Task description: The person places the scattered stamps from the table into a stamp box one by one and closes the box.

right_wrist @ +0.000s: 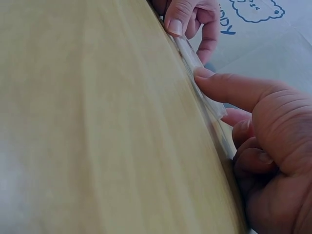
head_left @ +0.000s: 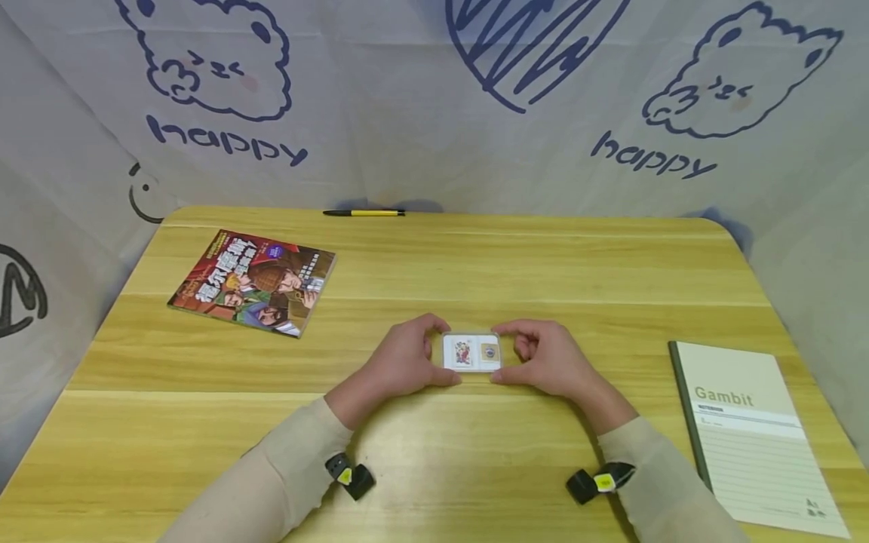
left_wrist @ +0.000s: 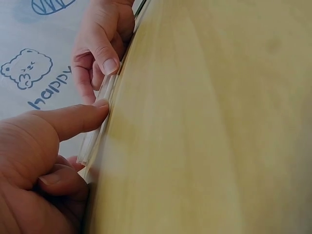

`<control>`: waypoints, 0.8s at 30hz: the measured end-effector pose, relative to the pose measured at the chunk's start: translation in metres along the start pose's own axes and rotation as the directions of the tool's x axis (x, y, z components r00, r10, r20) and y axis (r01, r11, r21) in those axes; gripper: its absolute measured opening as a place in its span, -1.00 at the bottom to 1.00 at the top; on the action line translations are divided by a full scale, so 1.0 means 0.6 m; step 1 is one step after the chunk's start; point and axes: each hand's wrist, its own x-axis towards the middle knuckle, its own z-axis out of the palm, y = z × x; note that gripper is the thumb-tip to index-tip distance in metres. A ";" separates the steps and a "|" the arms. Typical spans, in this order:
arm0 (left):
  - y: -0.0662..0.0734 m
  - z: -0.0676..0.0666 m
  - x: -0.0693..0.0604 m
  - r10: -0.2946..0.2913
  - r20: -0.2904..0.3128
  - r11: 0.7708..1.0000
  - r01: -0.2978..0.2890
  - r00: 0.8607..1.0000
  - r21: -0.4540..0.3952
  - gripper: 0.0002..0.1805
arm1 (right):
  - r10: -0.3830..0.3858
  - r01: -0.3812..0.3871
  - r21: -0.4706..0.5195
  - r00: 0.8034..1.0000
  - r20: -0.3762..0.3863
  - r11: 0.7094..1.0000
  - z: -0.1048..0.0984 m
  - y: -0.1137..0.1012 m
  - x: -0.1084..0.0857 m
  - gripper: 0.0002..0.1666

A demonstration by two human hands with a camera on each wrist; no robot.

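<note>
Pinching flat clear case (head_left: 474,353) at opposite ends with fingers of left hand (head_left: 407,358) and right hand (head_left: 548,358). Could skew or slip under uneven pressure.

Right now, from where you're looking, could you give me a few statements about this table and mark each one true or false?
1. The left hand and right hand both hold the small flat case. True.
2. The notebook lies on the person's left. False: the notebook lies on the right.
3. The picture-covered book lies on the person's left. True.
4. The pen rests on the notebook. False: the pen lies along the far edge of the table.
</note>
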 end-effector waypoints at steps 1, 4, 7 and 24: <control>0.000 0.000 0.000 0.001 -0.001 1.000 -0.001 1.000 0.000 -0.21 | -0.003 0.003 0.000 1.000 0.000 1.000 0.000 0.000 0.000 -0.30; -0.001 0.000 0.001 0.003 0.003 1.000 -0.003 1.000 0.000 -0.22 | -0.004 0.004 0.001 1.000 0.002 1.000 0.001 0.000 0.001 -0.31; -0.001 0.000 0.002 0.007 0.003 1.000 -0.007 1.000 -0.001 -0.24 | 0.000 0.000 0.002 1.000 0.009 1.000 0.001 -0.001 0.001 -0.31; -0.001 -0.001 0.002 -0.004 -0.002 0.999 0.004 1.000 -0.036 -0.24 | -0.014 0.014 0.029 1.000 0.001 0.999 0.001 0.002 0.000 -0.33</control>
